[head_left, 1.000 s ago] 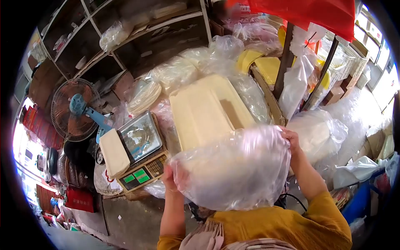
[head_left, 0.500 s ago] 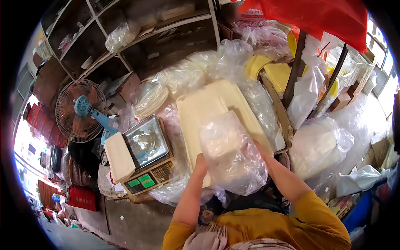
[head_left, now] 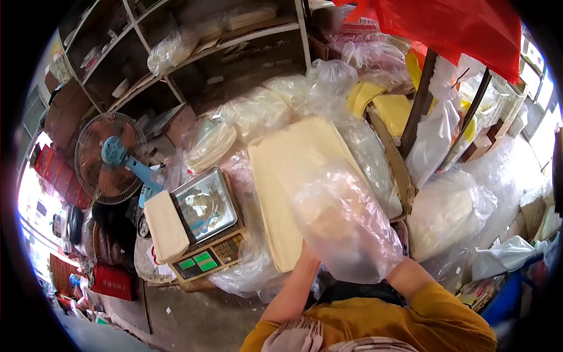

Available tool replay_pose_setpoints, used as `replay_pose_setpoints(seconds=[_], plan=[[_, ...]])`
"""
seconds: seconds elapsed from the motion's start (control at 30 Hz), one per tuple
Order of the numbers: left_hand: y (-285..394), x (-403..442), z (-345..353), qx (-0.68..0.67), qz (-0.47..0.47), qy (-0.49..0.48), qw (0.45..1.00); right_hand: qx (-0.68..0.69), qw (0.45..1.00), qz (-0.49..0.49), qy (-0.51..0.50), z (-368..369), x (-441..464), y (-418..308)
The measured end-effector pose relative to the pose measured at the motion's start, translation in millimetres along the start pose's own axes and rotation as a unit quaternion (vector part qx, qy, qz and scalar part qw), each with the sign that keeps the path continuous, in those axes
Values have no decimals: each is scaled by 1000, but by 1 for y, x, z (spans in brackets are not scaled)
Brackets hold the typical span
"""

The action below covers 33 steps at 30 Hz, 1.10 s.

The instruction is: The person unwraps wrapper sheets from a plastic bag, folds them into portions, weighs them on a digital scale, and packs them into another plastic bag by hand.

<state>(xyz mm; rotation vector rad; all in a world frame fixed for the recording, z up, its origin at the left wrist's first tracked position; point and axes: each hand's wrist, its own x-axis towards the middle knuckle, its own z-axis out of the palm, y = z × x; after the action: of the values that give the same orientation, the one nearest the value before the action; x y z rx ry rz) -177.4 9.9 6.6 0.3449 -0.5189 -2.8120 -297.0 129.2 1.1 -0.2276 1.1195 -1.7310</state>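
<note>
A clear plastic bag [head_left: 346, 223] is between my two hands, over the near right part of a stack of cream-coloured sheets [head_left: 278, 176]. My left hand [head_left: 311, 252] is at the bag's left edge, its fingers hidden behind the plastic. The bag covers my right hand, with only the wrist [head_left: 399, 272] showing at its lower right edge. Left of the stack, a scale [head_left: 205, 258] with a metal tray and green displays has a small cream bundle [head_left: 165, 226] at its left side.
A fan [head_left: 112, 154] stands at the left, below shelves [head_left: 234, 40]. Plastic-wrapped bundles [head_left: 255, 111] lie behind the stack. Yellow packs [head_left: 392, 112] and a dark post [head_left: 419, 105] are at the back right, under red cloth [head_left: 451, 29]. Another bagged bundle [head_left: 443, 214] is at the right.
The wide-spread bag has become narrower and moved over the stack, then a little right. My hands came closer together; the right one has passed out of sight behind or inside the plastic.
</note>
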Motion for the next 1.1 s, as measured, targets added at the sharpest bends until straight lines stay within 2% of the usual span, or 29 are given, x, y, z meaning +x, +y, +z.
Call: replay_pose_setpoints(seconds=[0.03,0.07,0.1,0.13,0.2,0.23,0.3,0.33,0.37,0.43,0.5,0.53,0.57,0.67,0.7,0.8,0.87,0.9,0.93,0.97,1.07,1.1], plan=[[-1,-1,5,28,3,29,999,2,1000,-2,4,1,4,4],[6,1,-4,267,-31,43,962,2,1000,-4,8,1,12,6],[20,3,-16,490,-62,54,868,3,1000,-6,13,0,14,8],[38,6,-26,684,-87,62,721,2,1000,-9,20,-1,14,13],[87,8,-34,535,52,189,822,9,1000,-7,23,-1,18,16],[114,4,-40,446,116,251,851,10,1000,-8,25,-2,19,16],[173,-4,-9,230,217,85,945,14,999,-8,27,-3,21,17],[189,-3,9,115,249,-9,962,17,999,-8,26,-3,21,18],[193,7,26,247,300,43,920,22,999,-11,26,-2,21,18],[186,30,55,487,382,143,772,29,999,-12,23,-2,20,18],[151,48,74,694,276,28,665,41,999,-14,19,-1,18,16],[130,62,63,773,322,-13,546,54,998,-13,11,-2,15,14],[122,75,53,819,324,-78,467,70,997,-14,3,-2,13,10],[127,61,81,776,218,-79,587,167,984,-31,-61,-1,1,-16],[119,72,52,619,159,-65,767,205,974,-36,-92,0,-1,-25],[116,60,68,502,112,-24,857,294,938,-53,-176,5,6,-52],[118,52,77,307,30,29,951,323,917,-77,-221,16,16,-69],[119,47,80,202,-16,54,978,330,912,-81,-228,26,16,-80],[120,40,86,209,-15,41,977,315,934,-102,-137,34,10,-91],[120,33,91,215,-14,29,976,341,929,-72,-121,43,7,-101],[116,28,83,177,-10,37,983,314,939,8,-143,-7,44,-76],[115,29,78,157,-7,46,987,328,925,10,-194,-6,43,-75]])
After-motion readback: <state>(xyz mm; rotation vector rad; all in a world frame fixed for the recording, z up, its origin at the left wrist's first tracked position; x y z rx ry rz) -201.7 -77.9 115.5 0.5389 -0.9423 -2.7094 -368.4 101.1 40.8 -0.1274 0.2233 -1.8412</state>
